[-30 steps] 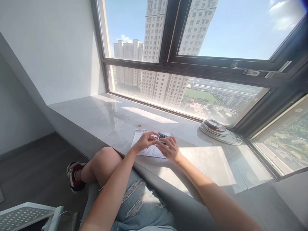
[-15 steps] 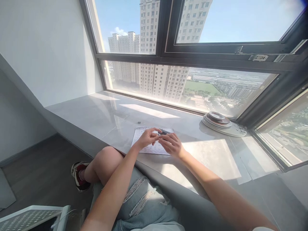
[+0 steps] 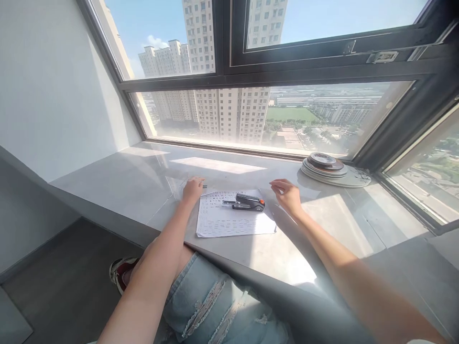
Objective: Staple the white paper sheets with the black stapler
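1. Shows black stapler [image 3: 250, 203] lying on written paper [image 3: 222, 225], upper half, toward right, orange end pointing right.
2. Has left hand [image 3: 193, 189] just beside small dark strip [image 3: 204, 186], near paper's upper left corner; fingers partly hidden, cannot tell if grasping strip.
3. Has right hand [image 3: 289, 195] just right of stapler, apart from it, fingers loosely bent, released.
4. Shows paper flat on grey ledge [image 3: 107, 179]; round plates [image 3: 322, 173] stacked at right, near window [image 3: 272, 76].

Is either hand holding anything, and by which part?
Nothing visibly held; left hand and right hand are apart from the long black-and-orange stapler on white rectangular paper.
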`<state>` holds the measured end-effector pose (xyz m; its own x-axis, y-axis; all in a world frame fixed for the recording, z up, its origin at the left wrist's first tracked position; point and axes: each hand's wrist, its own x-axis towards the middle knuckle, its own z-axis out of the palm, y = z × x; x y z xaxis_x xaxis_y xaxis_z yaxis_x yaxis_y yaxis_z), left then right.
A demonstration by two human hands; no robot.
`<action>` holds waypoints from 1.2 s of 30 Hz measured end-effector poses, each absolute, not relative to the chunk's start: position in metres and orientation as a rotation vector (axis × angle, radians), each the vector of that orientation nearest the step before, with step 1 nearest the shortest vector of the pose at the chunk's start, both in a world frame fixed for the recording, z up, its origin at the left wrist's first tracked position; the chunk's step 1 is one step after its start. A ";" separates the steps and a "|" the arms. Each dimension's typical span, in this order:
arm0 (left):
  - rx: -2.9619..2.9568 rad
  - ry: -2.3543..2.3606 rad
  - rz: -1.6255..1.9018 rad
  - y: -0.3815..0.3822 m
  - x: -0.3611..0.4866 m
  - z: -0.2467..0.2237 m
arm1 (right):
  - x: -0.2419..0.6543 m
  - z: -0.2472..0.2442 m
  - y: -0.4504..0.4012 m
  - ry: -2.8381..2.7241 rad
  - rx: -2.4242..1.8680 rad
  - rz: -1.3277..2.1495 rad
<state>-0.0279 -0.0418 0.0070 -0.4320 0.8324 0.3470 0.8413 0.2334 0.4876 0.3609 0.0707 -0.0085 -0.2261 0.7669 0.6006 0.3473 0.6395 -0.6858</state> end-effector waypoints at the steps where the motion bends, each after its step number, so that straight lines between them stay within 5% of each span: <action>1: -1.678 -2.460 -0.956 -0.040 -0.028 -0.001 | 0.362 -0.012 0.075 -1.841 -0.927 0.542; 13: -1.597 -2.502 -1.123 -0.029 -0.024 -0.005 | 0.371 -0.025 0.099 -1.926 -1.386 0.542; 26: -1.342 -2.429 -2.329 -0.072 0.005 0.026 | 0.363 -0.025 0.096 -2.105 -1.460 0.346; 36: -1.775 -2.079 -2.284 -0.071 0.018 0.024 | 0.366 -0.024 0.096 -2.069 -1.454 0.397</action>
<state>0.0183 -0.0714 0.0243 -0.4381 0.8181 0.3726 0.2943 -0.2611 0.9193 0.3660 0.0958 -0.0240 -0.2434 0.9279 0.2823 0.7575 0.3636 -0.5421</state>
